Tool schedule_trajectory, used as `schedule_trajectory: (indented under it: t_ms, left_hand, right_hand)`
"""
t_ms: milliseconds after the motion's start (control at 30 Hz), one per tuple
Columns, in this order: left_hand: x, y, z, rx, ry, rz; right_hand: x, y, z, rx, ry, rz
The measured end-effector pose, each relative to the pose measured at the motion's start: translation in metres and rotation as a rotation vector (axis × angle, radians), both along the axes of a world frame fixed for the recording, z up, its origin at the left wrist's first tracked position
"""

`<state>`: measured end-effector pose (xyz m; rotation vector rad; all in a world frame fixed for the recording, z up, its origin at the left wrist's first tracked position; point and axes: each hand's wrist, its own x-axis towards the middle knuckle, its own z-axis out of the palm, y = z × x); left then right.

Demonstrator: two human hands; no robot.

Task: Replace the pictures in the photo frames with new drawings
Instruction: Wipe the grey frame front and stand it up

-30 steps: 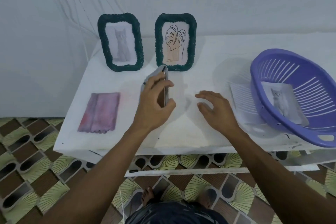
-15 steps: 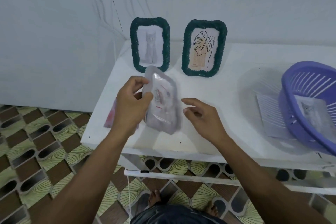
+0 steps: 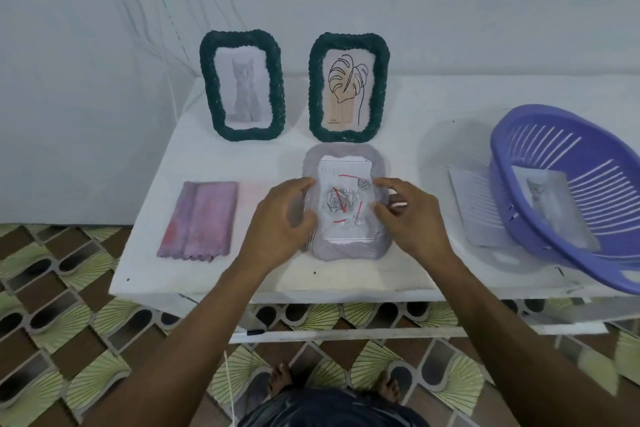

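- Bare feet (image 3: pixel 280 376) stand at the bottom centre on a patterned tile floor (image 3: pixel 69 340) of green fans and brown diamonds.
- Both forearms reach up from the lower corners, converging on the middle of the white worktop (image 3: pixel 346 282).
- The left hand (image 3: pixel 280 220) curls round the left edge of a grey frame (image 3: pixel 346 250); the right hand (image 3: pixel 412 218) pinches its right edge with thumb and bent fingers.
- That frame has a ridged, rounded-rectangle border, its long axis running toward the wall, face up; inside is a drawing of grey roses (image 3: pixel 341 201) with red strokes.
- At middle left a folded pink cloth (image 3: pixel 199 218) lies flat, its near edge scalloped.
- At right, a tilted purple slotted plastic basket (image 3: pixel 554 191) holds a cat picture (image 3: pixel 547 204), a white sheet (image 3: pixel 472 208) beneath it.
- Farthest, two dark green braided frames stand upright: the left frame (image 3: pixel 242 83) shows a cat, the right frame (image 3: pixel 348 87) a line-drawn leaf.
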<state>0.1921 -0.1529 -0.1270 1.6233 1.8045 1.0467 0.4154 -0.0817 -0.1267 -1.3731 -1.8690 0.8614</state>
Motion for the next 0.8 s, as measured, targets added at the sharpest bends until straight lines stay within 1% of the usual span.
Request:
schedule_trajectory:
  t_ms: [133,200,300,500,567,667,733,800]
  left_hand:
    - [-0.004,0.004,-0.016,-0.006,0.294,-0.022]
    - [-0.006,0.006,-0.021,0.000,0.409,-0.024]
    - [-0.006,0.008,-0.021,-0.029,0.423,-0.011]
    - [-0.014,0.005,-0.018,-0.063,0.418,-0.036]
    - [-0.026,-0.001,-0.013,0.004,0.452,0.012]
    - [-0.057,-0.016,-0.008,0.074,0.547,0.161]
    - [-0.084,-0.027,-0.009,0.029,0.613,0.232]
    - [-0.107,-0.034,-0.016,-0.059,0.670,0.246]
  right_hand:
    - [0.006,0.005,-0.019,0.188,-0.208,0.036]
    - [0.007,0.006,-0.026,0.218,-0.258,0.019]
    - [0.006,0.006,-0.030,0.203,-0.280,0.000]
    - [0.006,0.007,-0.032,0.223,-0.262,-0.003]
    - [0.007,0.007,-0.033,0.232,-0.249,0.002]
    - [0.008,0.008,-0.034,0.237,-0.241,0.003]
    - [0.008,0.008,-0.036,0.250,-0.236,0.003]
    - [0.009,0.009,-0.037,0.256,-0.226,0.004]
